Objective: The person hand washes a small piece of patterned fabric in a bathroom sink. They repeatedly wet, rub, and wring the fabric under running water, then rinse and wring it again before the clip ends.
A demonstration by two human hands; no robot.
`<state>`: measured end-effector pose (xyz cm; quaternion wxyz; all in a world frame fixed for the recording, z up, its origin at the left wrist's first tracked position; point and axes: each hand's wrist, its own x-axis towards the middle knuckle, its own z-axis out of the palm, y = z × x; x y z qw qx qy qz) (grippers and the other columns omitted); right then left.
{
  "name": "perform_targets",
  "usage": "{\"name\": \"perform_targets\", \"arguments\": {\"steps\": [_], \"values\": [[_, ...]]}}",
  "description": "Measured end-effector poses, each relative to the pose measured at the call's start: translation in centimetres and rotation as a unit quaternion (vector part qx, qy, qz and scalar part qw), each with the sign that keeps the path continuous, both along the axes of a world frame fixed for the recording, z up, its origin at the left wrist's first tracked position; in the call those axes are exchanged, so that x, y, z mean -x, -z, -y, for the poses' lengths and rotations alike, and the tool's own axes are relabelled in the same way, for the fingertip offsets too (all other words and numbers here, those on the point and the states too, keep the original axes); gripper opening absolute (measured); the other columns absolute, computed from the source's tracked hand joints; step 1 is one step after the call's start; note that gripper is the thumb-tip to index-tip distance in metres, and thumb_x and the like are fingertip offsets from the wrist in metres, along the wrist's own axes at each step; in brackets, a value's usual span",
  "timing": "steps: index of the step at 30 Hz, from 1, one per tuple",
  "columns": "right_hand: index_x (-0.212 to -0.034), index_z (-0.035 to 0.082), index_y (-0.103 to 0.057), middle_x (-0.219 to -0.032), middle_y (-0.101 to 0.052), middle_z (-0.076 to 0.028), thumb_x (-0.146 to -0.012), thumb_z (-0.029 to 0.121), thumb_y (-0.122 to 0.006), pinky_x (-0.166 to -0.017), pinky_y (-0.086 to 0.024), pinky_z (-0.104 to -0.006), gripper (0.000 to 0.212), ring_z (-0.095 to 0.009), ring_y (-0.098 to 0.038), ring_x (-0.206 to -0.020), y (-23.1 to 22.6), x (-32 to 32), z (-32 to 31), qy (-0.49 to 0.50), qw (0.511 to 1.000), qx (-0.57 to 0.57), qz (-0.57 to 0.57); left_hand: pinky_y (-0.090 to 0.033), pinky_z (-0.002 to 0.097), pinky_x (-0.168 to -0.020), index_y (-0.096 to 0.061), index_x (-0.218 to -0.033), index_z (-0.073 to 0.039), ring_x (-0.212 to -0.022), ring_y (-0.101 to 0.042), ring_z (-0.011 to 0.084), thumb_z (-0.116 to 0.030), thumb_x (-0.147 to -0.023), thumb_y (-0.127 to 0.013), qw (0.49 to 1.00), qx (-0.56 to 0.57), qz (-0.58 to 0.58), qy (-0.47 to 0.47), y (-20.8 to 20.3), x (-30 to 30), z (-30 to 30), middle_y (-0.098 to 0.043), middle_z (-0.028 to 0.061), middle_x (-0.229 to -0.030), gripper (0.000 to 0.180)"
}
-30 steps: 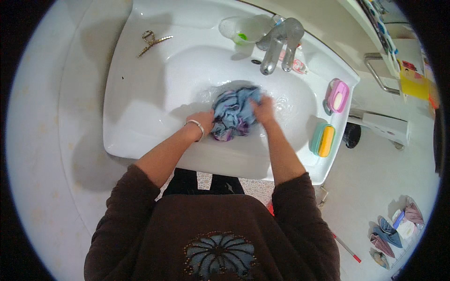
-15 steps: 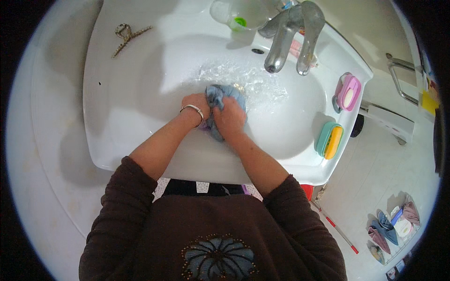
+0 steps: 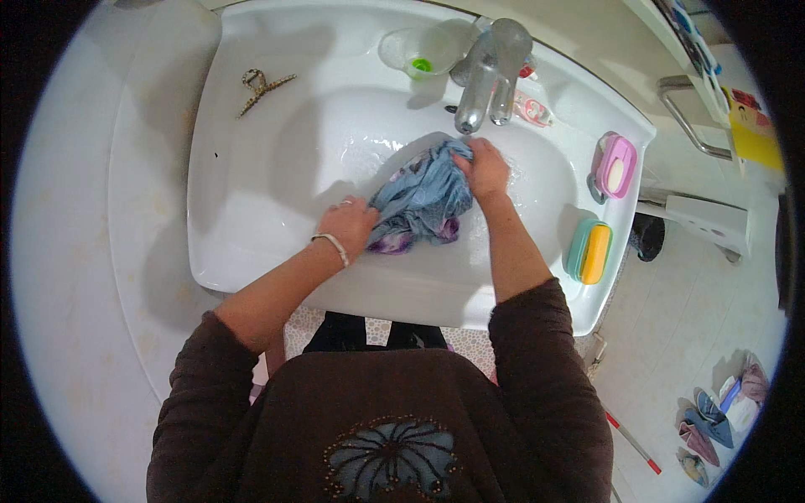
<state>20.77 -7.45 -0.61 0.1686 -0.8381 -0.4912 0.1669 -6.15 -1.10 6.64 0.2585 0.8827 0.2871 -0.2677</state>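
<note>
A wet blue-grey cloth (image 3: 423, 194) with purple patches along its lower edge is spread between my hands over the basin of the white sink (image 3: 243, 168). My left hand (image 3: 348, 225), with a pale bracelet at the wrist, is closed on the cloth's left end. At its upper right corner, just below the chrome faucet (image 3: 482, 84), my right hand (image 3: 486, 170) grips the cloth with fingers and thumb. The cloth hangs in loose folds and hides part of the basin. Some water glistens in the basin behind it.
A hair claw clip (image 3: 260, 92) lies on the sink's far left. A clear cup (image 3: 432, 54) and a tube (image 3: 532, 109) flank the faucet. A pink soap dish (image 3: 619, 168) and a teal one with a yellow bar (image 3: 596, 253) sit on the right rim. Shoes (image 3: 711, 417) stand on the floor.
The bunched cloth has been opened out between my hands. My right hand moved right and up toward the faucet; my left moved slightly left and down. The splashing water has lessened.
</note>
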Motion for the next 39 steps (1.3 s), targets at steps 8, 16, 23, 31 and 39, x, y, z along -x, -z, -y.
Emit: {"name": "perform_targets", "arguments": {"steps": [8, 16, 23, 31, 39], "values": [[-0.099, 0.007, -0.055, -0.130, -0.044, -0.016, -0.060, 0.002, -0.070, -0.097, -0.037, -0.0435, 0.042, -0.038, -0.044, -0.114, -5.2, 8.3, 6.5, -0.232, 0.950, -0.078, -0.196, -0.043, 0.0433, -0.093, -0.045, -0.115, 0.000, -0.113, -0.047, 0.0415, -0.003, -0.072, -0.066, 0.970, 0.055, 0.169, -0.164, 5.6, -1.4, 0.4, -0.044, 0.0252, -0.126, 0.048], [-0.085, 0.003, -0.053, -0.099, -0.056, -0.016, -0.073, 0.018, -0.069, -0.080, -0.045, -0.0427, 0.025, -0.034, -0.055, -0.094, -2.5, 12.0, 6.4, -0.121, 0.986, -0.004, -0.111, -0.050, 0.0441, -0.078, -0.057, -0.099, -0.003, -0.090, -0.062, 0.0361, -0.012, -0.085, -0.047, 0.983, -0.008, 0.124, -0.131, 7.9, -4.0, 1.1, -0.064, 0.0181, -0.094, 0.020], [-0.085, 0.008, -0.057, -0.088, -0.057, -0.011, -0.076, 0.034, -0.065, -0.066, -0.050, -0.0412, 0.028, -0.031, -0.060, -0.082, 1.8, 9.5, -1.3, -0.004, 0.996, 0.046, 0.082, -0.051, 0.0450, -0.073, -0.052, -0.099, -0.002, -0.086, -0.064, 0.0364, -0.012, -0.087, -0.044, 0.987, 0.018, 0.017, -0.160, 6.3, -5.6, 0.7, -0.065, 0.0205, -0.090, 0.018], [-0.099, 0.012, -0.060, -0.099, -0.059, -0.011, -0.078, 0.032, -0.064, -0.078, -0.049, -0.0418, 0.029, -0.032, -0.058, -0.093, 2.8, 4.1, -3.7, -0.213, 0.976, 0.004, 0.055, -0.050, 0.0441, -0.078, -0.046, -0.114, -0.001, -0.094, -0.061, 0.0376, -0.009, -0.087, -0.045, 0.998, 0.030, 0.025, -0.051, 4.2, -5.5, 1.8, -0.057, 0.0243, -0.109, 0.028], [-0.117, 0.011, -0.056, -0.128, -0.045, -0.018, -0.066, 0.020, -0.073, -0.096, -0.039, -0.0446, 0.055, -0.036, -0.047, -0.113, 3.7, 1.1, 6.6, -0.045, 0.997, -0.069, -0.005, -0.049, 0.0425, -0.085, -0.039, -0.123, -0.001, -0.102, -0.057, 0.0374, -0.006, -0.085, -0.049, 0.994, 0.053, 0.091, -0.013, 5.5, -2.1, 0.2, -0.047, 0.0235, -0.122, 0.039]]}}
